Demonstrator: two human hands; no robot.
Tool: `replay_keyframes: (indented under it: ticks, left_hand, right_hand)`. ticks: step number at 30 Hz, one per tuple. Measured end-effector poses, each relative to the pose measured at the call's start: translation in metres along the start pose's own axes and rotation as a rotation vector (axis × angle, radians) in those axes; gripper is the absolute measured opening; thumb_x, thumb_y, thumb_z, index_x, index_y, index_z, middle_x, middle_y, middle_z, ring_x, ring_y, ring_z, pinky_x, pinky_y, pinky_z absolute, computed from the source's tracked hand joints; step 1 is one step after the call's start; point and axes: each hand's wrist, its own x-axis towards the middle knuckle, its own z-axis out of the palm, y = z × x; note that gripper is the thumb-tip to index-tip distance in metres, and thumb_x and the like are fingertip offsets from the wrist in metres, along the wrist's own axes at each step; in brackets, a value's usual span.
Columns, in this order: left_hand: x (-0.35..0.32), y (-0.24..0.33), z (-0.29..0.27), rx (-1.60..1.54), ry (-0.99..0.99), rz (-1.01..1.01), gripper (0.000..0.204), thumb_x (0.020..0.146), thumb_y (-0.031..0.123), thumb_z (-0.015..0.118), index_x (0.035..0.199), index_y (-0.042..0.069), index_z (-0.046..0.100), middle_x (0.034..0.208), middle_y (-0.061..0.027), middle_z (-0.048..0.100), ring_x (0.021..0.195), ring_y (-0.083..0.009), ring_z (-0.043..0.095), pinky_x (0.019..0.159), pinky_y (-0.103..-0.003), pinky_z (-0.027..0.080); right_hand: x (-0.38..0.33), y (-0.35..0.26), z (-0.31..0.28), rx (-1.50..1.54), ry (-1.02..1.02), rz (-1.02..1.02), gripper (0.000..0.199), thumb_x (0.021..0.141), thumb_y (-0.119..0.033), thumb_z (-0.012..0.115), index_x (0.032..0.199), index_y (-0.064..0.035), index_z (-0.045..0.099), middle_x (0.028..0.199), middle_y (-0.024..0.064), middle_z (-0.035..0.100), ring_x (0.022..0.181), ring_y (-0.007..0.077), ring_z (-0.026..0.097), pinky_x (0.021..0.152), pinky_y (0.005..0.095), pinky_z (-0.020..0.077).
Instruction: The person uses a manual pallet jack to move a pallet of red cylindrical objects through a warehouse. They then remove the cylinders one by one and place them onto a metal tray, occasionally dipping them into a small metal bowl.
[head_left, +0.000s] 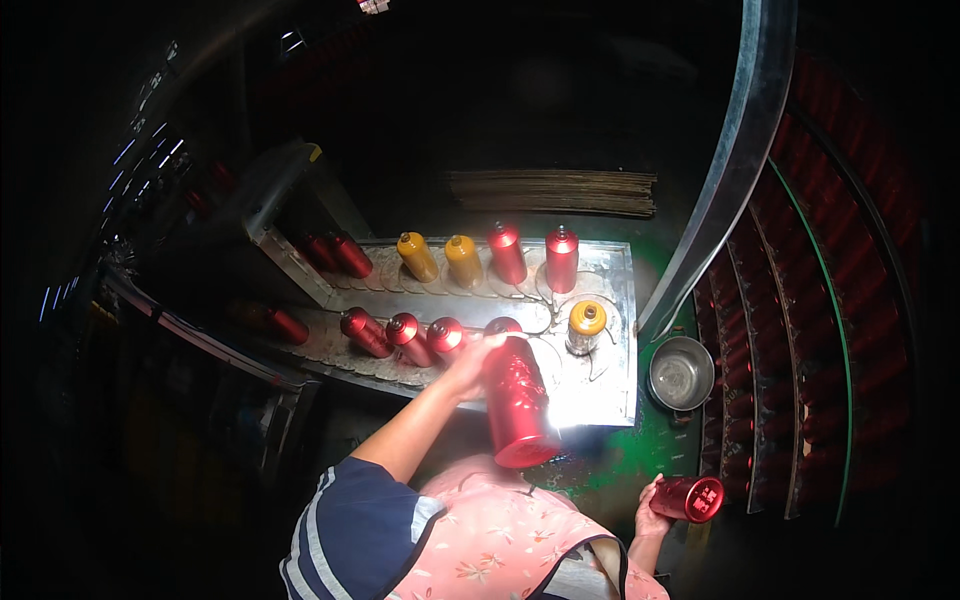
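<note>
My left hand [474, 372] is closed round the upper part of a shiny red metal bottle [520, 410], its flat base tilted toward me in front of the metal table. Held low at the right, away from the table, my right hand [650, 512] grips a second red bottle [690, 498], base facing outward. Beside the left hand, a red bottle [445, 335] stands in the near row, partly covered by the hand. Another red bottle [404, 332] is to its left. A bottle with a yellow top [587, 318] stands at the table's right end.
The metal table [622, 360] carries a looping line of round plates. Red bottles [561, 260] and yellow bottles [463, 262] stand in its far row. A metal post [735, 150] rises at the right, near a metal pot [681, 373] and racks [800, 370] of red items. Flat stacked sheets [553, 192] lie behind.
</note>
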Motion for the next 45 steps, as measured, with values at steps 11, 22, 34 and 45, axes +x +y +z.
replay_keyframes:
  ticks: [11,22,34,45]
  left_hand:
    - [-0.109,0.323,-0.265,1.169,1.073,0.859,0.035,0.09,0.025,0.069,0.121,0.01,0.069,0.114,-0.0133,0.07,0.105,-0.0218,0.065,0.094,-0.031,0.048]
    - [0.044,0.308,-0.581,1.495,1.283,0.598,0.047,0.081,0.033,0.076,0.127,0.028,0.066,0.13,-0.0214,0.059,0.122,-0.0391,0.052,0.105,-0.049,0.04]
    - [-0.029,0.335,-0.408,1.311,1.097,0.856,0.028,0.098,0.013,0.059,0.124,0.008,0.067,0.143,-0.0149,0.051,0.129,-0.0299,0.051,0.103,-0.039,0.045]
    - [0.118,0.23,-0.225,0.891,0.387,0.496,0.042,0.089,0.006,0.069,0.13,-0.001,0.06,0.13,-0.0159,0.059,0.115,-0.0188,0.059,0.096,-0.032,0.05]
  right_hand:
    - [0.145,0.16,0.052,-1.58,-0.337,-0.475,0.038,0.101,-0.029,0.053,0.136,-0.0144,0.053,0.143,0.0139,0.049,0.122,0.0343,0.053,0.102,0.0418,0.0473]
    - [0.114,0.433,0.255,-1.482,-0.253,-1.183,0.063,0.098,-0.048,0.053,0.145,-0.0068,0.044,0.12,0.0071,0.06,0.107,0.0198,0.061,0.095,0.0369,0.0507]
    - [0.383,0.507,0.247,-2.4,-0.627,-1.619,0.046,0.072,-0.021,0.08,0.117,-0.0282,0.073,0.137,0.0142,0.05,0.117,0.0366,0.046,0.101,0.0437,0.0424]
    - [0.461,0.53,0.145,-2.761,-0.456,-1.144,0.051,0.074,-0.023,0.078,0.123,-0.0308,0.068,0.151,0.0254,0.031,0.133,0.0468,0.033,0.11,0.0493,0.0375]
